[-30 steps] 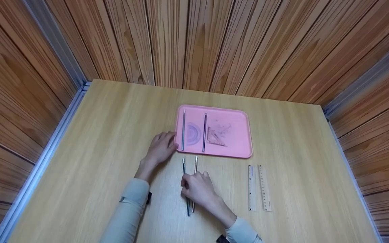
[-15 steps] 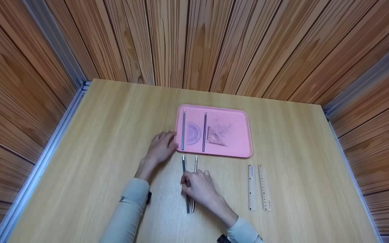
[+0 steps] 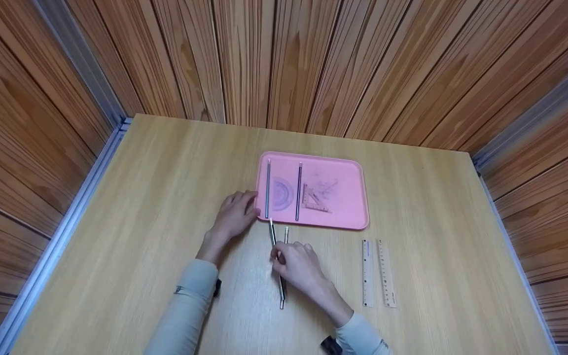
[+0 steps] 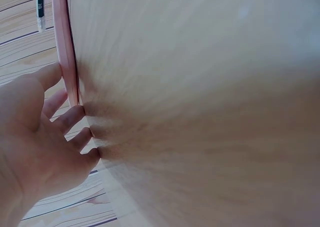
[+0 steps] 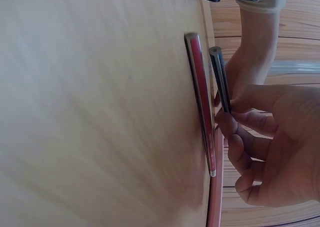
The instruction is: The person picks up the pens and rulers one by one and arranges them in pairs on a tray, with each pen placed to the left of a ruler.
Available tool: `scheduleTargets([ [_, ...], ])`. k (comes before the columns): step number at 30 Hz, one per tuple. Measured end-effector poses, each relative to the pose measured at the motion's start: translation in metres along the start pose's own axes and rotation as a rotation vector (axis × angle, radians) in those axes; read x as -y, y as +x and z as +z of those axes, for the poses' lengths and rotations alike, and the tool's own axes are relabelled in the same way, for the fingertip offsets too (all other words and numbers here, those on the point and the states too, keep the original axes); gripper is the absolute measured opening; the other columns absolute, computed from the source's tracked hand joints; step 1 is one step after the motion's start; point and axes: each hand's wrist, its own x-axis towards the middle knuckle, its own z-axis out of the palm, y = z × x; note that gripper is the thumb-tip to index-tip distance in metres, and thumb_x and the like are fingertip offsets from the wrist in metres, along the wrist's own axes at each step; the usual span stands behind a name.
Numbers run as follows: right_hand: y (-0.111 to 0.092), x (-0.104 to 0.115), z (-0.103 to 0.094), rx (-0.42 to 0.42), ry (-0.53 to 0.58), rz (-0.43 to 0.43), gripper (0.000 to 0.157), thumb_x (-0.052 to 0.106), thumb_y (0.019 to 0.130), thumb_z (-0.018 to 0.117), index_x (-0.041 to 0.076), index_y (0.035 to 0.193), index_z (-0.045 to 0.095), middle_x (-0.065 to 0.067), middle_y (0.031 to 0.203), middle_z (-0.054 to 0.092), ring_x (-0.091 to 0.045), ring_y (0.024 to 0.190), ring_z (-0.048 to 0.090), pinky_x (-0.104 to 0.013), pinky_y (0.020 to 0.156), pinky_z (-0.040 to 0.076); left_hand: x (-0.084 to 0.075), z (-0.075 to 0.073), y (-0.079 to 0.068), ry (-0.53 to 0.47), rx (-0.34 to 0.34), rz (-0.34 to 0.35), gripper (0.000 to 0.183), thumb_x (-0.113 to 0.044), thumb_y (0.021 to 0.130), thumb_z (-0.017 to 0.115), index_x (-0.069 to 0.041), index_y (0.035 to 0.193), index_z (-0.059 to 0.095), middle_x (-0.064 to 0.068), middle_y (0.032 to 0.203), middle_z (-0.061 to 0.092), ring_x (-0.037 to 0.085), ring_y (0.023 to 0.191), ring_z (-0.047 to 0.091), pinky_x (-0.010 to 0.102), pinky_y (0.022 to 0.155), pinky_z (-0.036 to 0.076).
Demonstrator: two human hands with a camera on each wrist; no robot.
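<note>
While the left hand point(image 3: 234, 217) rests loosely, fingers touching the left edge of the pink tray point(image 3: 345, 207) by its near corner, the right hand point(image 3: 300, 264) pinches a dark pencil point(image 5: 221, 79) between thumb and fingertip, off the worktop point(image 3: 437, 222). Key relation, as I judge it: the tray lies far of the right grip; the held pencil runs near-to-far, its far end tipped slightly left, toward the near rim by the left corner. From the left wrist, that end looks apart from the tray. Right grip has the pencil; left hand is nearer the tray. A red-sided pencil point(image 5: 202, 102) lies on the worktop under the right hand, slightly angled to the held one. Count: four pencils (one held, one on the worktop, two tray pencils point(image 3: 267, 190) point(image 3: 299, 192)); two clear rulers point(image 3: 368, 273) point(image 3: 387, 273), right, well apart from the hands; one protractor point(image 3: 282, 195); one set square point(image 3: 313, 209). Faint marks right of it: cannot tell what.
</note>
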Motion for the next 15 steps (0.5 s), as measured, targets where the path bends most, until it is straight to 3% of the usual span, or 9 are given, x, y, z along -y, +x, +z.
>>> scheduleTargets([
  [9,0.004,-0.008,-0.008,-0.057,0.031,0.038,0.01,0.018,0.08,0.073,0.018,0.089,0.069,0.009,0.067,0.066,-0.011,0.066,0.059,-0.03,0.063,0.046,0.0,-0.001,0.0,-0.013,0.009,-0.005,0.053,-0.039,0.101,0.054,-0.023,0.15,0.043,0.008,0.153,0.044,0.032,0.15,0.025,0.052,0.124,0.019],
  [15,0.007,-0.015,-0.013,-0.064,0.09,0.083,0.012,0.015,0.08,0.071,0.018,0.091,0.068,0.008,0.071,0.068,-0.012,0.07,0.061,-0.03,0.063,0.049,-0.002,-0.001,-0.001,-0.023,0.017,-0.033,0.053,-0.04,0.101,0.053,-0.025,0.151,0.041,0.004,0.153,0.043,0.03,0.15,0.023,0.053,0.124,0.019],
])
